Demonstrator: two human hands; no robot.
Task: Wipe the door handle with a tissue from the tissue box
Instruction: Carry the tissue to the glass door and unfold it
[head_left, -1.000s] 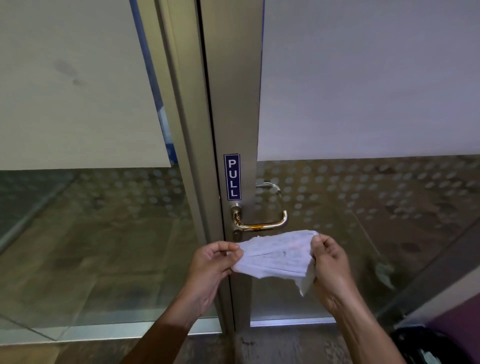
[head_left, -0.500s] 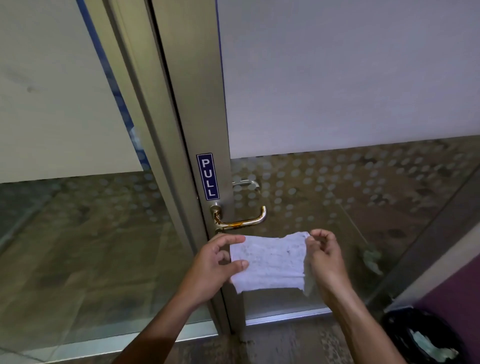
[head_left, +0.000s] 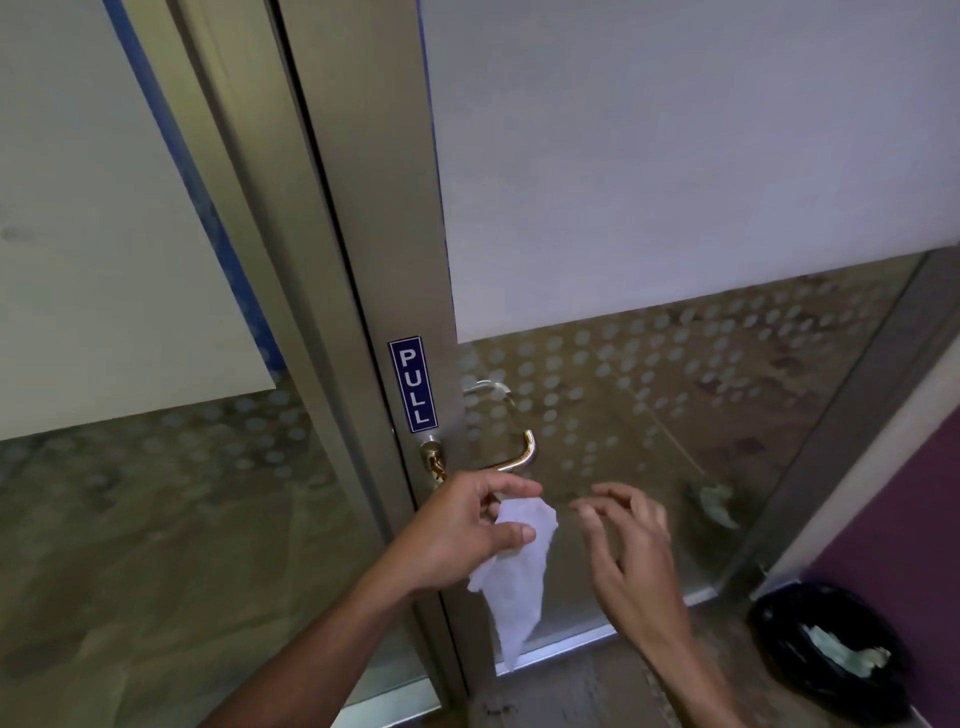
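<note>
Tissue (head_left: 514, 577): pinched in the left hand (head_left: 462, 530), hung just below the door handle (head_left: 498, 457). Right hand (head_left: 623, 540): grip wide, nothing held. Step judged: approach to wiping. Next required: tissue raised and wrapped onto the lever.

Office entrance: frosted glass door (head_left: 675, 156), PULL sign (head_left: 413, 384)

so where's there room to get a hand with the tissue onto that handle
Free: the gap between the brass door handle and the dotted glass, open from the right. Crowded: just below the lever, where the left hand pinches the tissue and the empty right hand hovers.
</note>
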